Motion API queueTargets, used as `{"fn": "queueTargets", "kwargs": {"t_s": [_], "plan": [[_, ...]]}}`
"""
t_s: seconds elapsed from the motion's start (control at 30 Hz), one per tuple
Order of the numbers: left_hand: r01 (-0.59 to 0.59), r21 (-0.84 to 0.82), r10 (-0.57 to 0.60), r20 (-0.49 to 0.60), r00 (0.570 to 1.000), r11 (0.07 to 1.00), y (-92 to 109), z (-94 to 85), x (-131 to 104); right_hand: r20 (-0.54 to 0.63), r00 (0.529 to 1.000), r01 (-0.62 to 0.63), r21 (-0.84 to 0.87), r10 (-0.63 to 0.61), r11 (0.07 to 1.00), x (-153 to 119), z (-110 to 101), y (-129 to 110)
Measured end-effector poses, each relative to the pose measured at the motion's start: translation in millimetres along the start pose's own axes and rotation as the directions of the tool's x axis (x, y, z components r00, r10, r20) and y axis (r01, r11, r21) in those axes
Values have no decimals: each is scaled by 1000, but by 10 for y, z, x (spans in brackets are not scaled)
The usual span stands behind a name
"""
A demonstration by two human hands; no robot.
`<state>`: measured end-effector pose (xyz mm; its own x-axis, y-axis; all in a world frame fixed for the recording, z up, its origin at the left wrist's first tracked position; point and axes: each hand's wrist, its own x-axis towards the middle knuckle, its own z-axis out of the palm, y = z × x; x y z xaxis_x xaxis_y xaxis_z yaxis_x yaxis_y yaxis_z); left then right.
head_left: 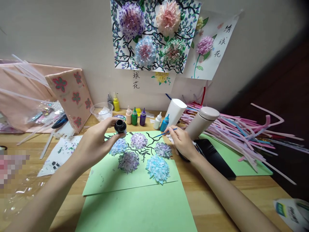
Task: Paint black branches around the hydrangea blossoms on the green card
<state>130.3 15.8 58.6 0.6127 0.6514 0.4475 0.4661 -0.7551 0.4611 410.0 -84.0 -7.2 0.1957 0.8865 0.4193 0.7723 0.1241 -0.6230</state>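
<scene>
The left grip [100,137] is curling around an uncapped black bottle [120,127] at the green paper [101,180]'s eleven o'clock, likely keeping paint within reach; the right grip [182,141] is pinching a blue paintbrush [164,133] at one o'clock, presumably for control.

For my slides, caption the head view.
Left hand holds a bottle, right hand a brush, by flowers on green paper.

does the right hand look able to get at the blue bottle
Probably yes: the blue bottle stands close to the right hand, with only the thin brush that hand holds crossing in front.
</scene>
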Motion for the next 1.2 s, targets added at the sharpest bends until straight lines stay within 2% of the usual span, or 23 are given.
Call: {"fn": "queueTargets", "kwargs": {"t_s": [0.2, 0.3, 0.4, 0.5, 0.57, 0.63, 0.8, 0.93, 1.1, 1.2], "plan": [[-11, -8, 12, 69, 998, 1000, -12, 81, -11, 15, 1000, 5, -19, -5, 1000, 6, -14, 19], [-5, -7, 5, 113, 994, 1000, 6, 117, -22, -11, 1000, 14, -1, -14, 1000, -6, -55, -59], [8, 7, -9, 154, 988, 1000, 46, 125, -28, -143, 989, 38, 96, -24, 995, -37, -161, -304], [33, 27, -37, 173, 984, 999, 84, 121, -31, -290, 956, 105, 222, -37, 969, -73, -290, -644], [50, 36, -55, 171, 984, 998, 97, 125, -36, -343, 937, 161, 281, -57, 946, -87, -340, -829], [60, 39, -66, 172, 983, 997, 101, 136, -42, -346, 932, 217, 296, -107, 930, -91, -344, -935], [26, 76, -40, 185, 982, 997, 111, 170, -54, -275, 940, 282, 298, -201, 912, -88, -247, -942], [-40, 117, 13, 220, 975, 992, 123, 171, -59, -243, 918, 373, 261, -313, 890, -96, -210, -923], [-59, 134, 26, 236, 971, 989, 128, 150, -56, -309, 876, 450, 246, -371, 858, -116, -223, -924], [-65, 141, 30, 237, 971, 988, 137, 148, -53, -312, 874, 449, 226, -372, 865, -124, -222, -929]]}}
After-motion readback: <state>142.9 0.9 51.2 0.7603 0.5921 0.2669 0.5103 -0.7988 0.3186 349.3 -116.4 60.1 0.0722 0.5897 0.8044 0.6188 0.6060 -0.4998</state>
